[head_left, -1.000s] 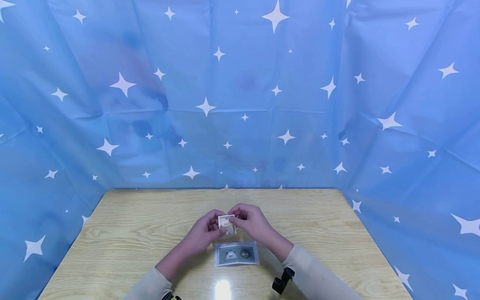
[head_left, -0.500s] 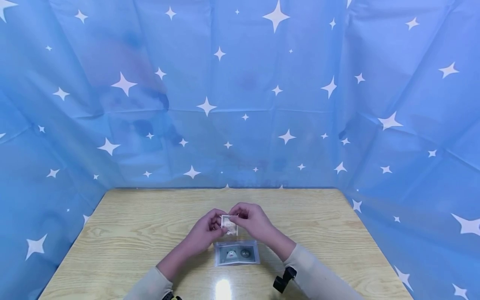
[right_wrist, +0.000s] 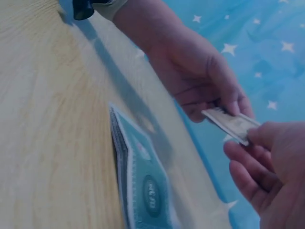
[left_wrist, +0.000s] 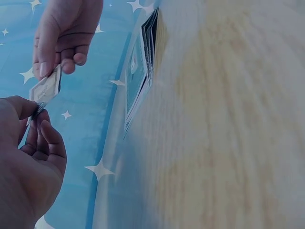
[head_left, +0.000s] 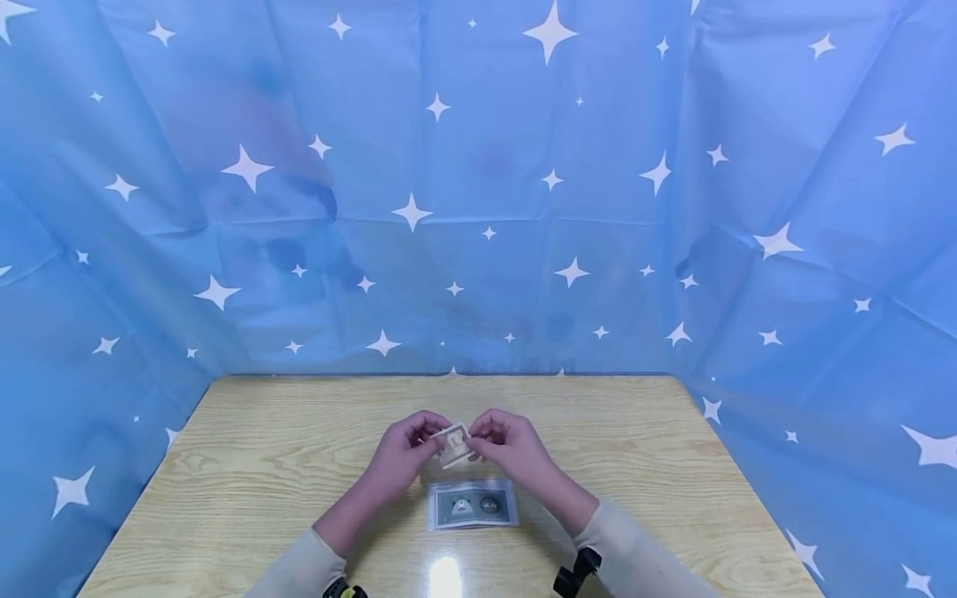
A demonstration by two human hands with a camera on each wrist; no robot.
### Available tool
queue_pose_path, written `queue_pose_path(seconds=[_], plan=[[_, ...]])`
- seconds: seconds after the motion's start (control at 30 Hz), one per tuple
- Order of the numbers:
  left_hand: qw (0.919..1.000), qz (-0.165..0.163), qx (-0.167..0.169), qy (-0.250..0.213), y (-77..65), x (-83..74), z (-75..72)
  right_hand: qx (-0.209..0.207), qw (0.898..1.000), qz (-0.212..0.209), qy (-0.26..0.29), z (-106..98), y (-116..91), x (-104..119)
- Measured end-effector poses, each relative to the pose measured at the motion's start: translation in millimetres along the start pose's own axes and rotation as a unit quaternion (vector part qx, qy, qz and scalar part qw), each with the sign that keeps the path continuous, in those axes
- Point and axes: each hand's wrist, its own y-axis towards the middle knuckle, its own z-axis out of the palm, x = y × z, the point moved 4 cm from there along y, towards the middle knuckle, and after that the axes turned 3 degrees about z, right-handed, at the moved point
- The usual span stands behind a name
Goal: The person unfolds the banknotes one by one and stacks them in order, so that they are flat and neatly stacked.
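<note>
In the head view a small pale banknote (head_left: 455,445), apparently folded, is held above the table between both hands. The left hand (head_left: 399,455) pinches its left end between thumb and fingers. At the opposite end the right hand (head_left: 514,445) has it between thumb and forefinger. Tilted edge-up, the same banknote (left_wrist: 46,89) shows in the left wrist view with several stacked edges at the left hand's fingertips. Just nearer the person lies a green, layered, wallet-like item (head_left: 474,505) printed like a banknote, with a clear border; neither hand touches it.
The light wooden table (head_left: 284,448) reaches back to a blue curtain (head_left: 486,299) with white stars, which also hangs at both sides. A black wrist device (head_left: 577,571) sits on the right sleeve, and another (head_left: 344,590) is on the left wrist.
The banknote has turned from upright to slanted between the hands. The right hand has shifted slightly right and the left thumb has moved up. The green item has stayed in place.
</note>
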Motion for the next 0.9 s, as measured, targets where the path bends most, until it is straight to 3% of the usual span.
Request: queue_pose_path(seconds=[0.47, 0.9], plan=[[0.9981, 0.037, 0.04, 0.028, 4.1, -3.8, 2.1, -0.035, 0.999, -0.002, 0.016, 3.3, -7.0, 1.9], [0.9971, 0.031, 0.065, 0.024, 0.2, -5.6, 2.4, -0.046, 0.999, 0.007, 0.014, 3.6, -8.2, -0.3]])
